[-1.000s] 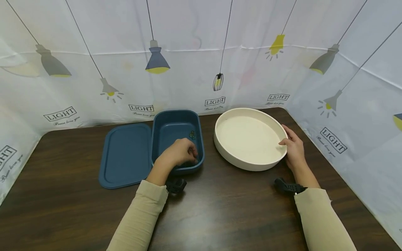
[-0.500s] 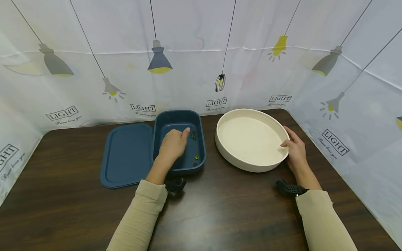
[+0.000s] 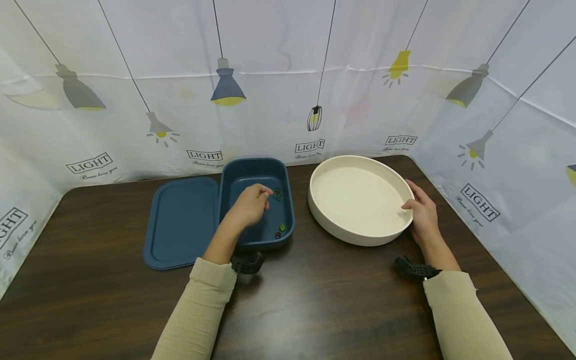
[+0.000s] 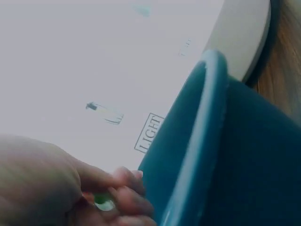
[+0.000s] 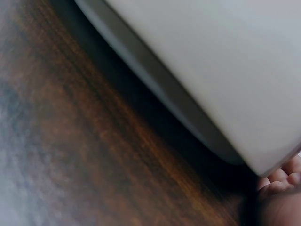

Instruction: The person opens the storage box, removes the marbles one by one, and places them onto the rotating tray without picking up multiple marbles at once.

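Observation:
My left hand [image 3: 250, 204] is curled over the deep blue box [image 3: 238, 170], above its middle. In the left wrist view, a small green and clear glassy piece, marble-like [image 4: 104, 202], shows within the curled fingers [image 4: 134, 202]. Several small dark marbles [image 3: 277, 194] lie by the box's right wall. Closer to its front right corner are a bright green marble [image 3: 282, 227] and a dark one [image 3: 278, 235]. My right hand [image 3: 423, 212] grips the right side of a round cream tray [image 3: 330, 227], thumb over the rim, other fingers outside and partly hidden.
A flat blue lid [image 3: 182, 222] lies left of the box, close against it. Box, lid and tray are on a dark wood table [image 3: 315, 300]. A white curtain printed with lamps [image 3: 270, 115] hangs behind and along the right side.
My left hand has risen from the box's front right part and moved back and left, uncovering the green and dark marbles there. The right hand stays on the tray.

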A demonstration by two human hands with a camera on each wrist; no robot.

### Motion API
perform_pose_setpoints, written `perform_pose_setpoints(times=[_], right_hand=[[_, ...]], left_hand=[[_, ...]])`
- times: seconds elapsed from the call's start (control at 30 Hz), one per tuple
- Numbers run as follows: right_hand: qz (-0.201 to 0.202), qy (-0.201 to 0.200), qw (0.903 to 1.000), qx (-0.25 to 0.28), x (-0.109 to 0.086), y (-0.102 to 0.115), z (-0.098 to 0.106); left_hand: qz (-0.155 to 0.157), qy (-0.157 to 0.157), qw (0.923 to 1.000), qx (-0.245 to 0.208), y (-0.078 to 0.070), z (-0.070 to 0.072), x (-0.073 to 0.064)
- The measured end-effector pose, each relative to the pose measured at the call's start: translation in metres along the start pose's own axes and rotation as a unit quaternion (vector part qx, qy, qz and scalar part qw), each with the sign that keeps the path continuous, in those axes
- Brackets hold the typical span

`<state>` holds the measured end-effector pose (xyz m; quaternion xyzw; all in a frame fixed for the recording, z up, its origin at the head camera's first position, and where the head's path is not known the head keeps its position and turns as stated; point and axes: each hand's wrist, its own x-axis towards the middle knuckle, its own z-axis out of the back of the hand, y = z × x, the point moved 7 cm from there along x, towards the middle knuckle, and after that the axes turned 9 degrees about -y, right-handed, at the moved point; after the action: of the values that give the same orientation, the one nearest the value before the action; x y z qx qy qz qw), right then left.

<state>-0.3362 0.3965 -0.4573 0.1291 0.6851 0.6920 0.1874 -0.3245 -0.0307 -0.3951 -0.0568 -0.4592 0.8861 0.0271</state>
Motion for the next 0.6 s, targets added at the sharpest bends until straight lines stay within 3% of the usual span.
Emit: perform_pose_setpoints(times=[0.17, 0.33, 0.47, 0.6], right_hand=[[0.002, 0.001, 0.9999, 0.011, 0.000, 0.001, 0.002], [0.007, 0.007, 0.9997, 0.023, 0.000, 0.002, 0.002], [0.009, 0.010, 0.9996, 0.023, -0.001, 0.001, 0.001], [0.011, 0.005, 0.9997, 0.022, -0.001, 0.001, 0.000]], left_hand=[[-0.026, -0.031, 0.9992, 0.005, -0.012, -0.002, -0.004], [-0.025, -0.047, 0.9984, -0.017, -0.021, -0.006, -0.009], [-0.035, -0.039, 0.9986, 0.004, -0.033, -0.012, -0.014], [-0.063, -0.028, 0.9975, 0.017, -0.052, -0.022, -0.019]])
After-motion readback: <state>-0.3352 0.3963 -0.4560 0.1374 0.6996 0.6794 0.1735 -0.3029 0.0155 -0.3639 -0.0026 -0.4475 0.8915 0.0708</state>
